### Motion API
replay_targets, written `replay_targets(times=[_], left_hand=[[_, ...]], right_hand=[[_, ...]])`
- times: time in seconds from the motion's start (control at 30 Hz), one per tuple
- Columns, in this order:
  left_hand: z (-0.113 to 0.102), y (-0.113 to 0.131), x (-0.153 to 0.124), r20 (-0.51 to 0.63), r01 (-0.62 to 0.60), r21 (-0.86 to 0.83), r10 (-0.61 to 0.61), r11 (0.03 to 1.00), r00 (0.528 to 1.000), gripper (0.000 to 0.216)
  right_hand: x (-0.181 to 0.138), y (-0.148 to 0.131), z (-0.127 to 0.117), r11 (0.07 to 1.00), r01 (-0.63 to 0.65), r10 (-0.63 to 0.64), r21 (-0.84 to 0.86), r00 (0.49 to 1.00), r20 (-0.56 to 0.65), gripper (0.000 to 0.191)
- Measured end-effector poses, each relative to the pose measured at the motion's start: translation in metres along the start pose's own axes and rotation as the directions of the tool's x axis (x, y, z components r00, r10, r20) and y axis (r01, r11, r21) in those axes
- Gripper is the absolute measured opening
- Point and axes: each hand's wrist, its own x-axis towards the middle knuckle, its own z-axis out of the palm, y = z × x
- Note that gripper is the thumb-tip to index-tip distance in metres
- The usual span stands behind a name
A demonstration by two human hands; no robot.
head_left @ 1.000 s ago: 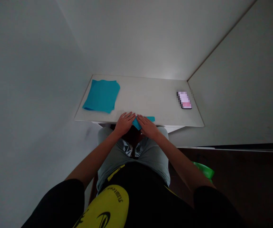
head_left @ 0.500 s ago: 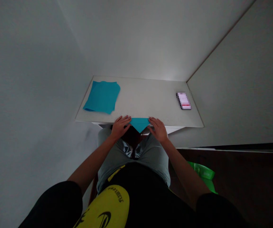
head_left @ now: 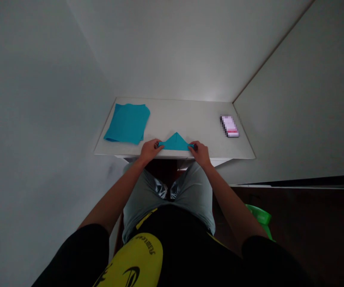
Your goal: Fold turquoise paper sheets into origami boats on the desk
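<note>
A teal paper folded into a triangle [head_left: 175,142] lies at the near edge of a small white table [head_left: 189,119], its tip pointing away from me. My left hand [head_left: 149,150] pinches the triangle's left corner. My right hand [head_left: 200,151] pinches its right corner. Both hands rest at the table's front edge, above my knees.
A stack of teal paper sheets [head_left: 127,122] lies at the table's far left. A phone [head_left: 229,126] sits near the right edge. White walls close in on the left, back and right. A green object [head_left: 260,218] stands on the dark floor at my right.
The paper was under both hands, then a triangle pointing toward me over the table edge. Now it is flipped, tip pointing away, held by its two corners.
</note>
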Motion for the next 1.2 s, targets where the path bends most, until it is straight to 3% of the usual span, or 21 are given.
replay_targets(times=[0.13,0.27,0.37,0.53,0.67,0.83,1.03,1.2], left_hand=[[0.005,0.003,-0.004,-0.065,-0.076,0.069,0.081,0.995,0.995,0.019],[0.002,0.005,-0.020,-0.018,-0.220,0.168,0.226,0.961,0.974,0.021],[-0.001,0.007,-0.034,0.015,-0.241,0.267,0.246,0.933,0.969,0.022],[-0.003,0.011,-0.051,0.071,-0.235,0.296,0.224,0.926,0.972,0.022],[-0.004,0.011,-0.046,0.113,-0.247,0.245,0.226,0.938,0.968,0.020],[-0.008,0.012,-0.036,0.155,-0.266,0.201,0.237,0.943,0.959,0.020],[-0.014,0.022,-0.034,0.193,-0.332,0.247,0.290,0.910,0.937,0.019],[-0.010,0.042,-0.031,0.248,-0.333,0.363,0.255,0.870,0.935,0.029]], right_hand=[[-0.002,0.000,0.001,0.992,0.061,-0.063,-0.110,0.998,-0.016,0.033],[-0.019,-0.002,-0.002,0.957,0.207,-0.204,-0.202,0.978,0.035,0.037],[-0.038,-0.002,-0.002,0.936,0.244,-0.241,-0.253,0.969,0.043,0.040],[-0.061,0.001,0.003,0.955,0.231,-0.240,-0.188,0.971,-0.025,0.038],[-0.060,0.003,0.003,0.975,0.182,-0.192,-0.125,0.979,-0.070,0.030],[-0.052,0.000,-0.002,0.981,0.176,-0.180,-0.083,0.982,-0.049,0.029],[-0.049,-0.006,-0.003,0.987,0.138,-0.144,-0.087,0.988,-0.062,0.027],[-0.044,-0.005,-0.004,0.980,0.168,-0.170,-0.108,0.985,-0.006,0.026]])
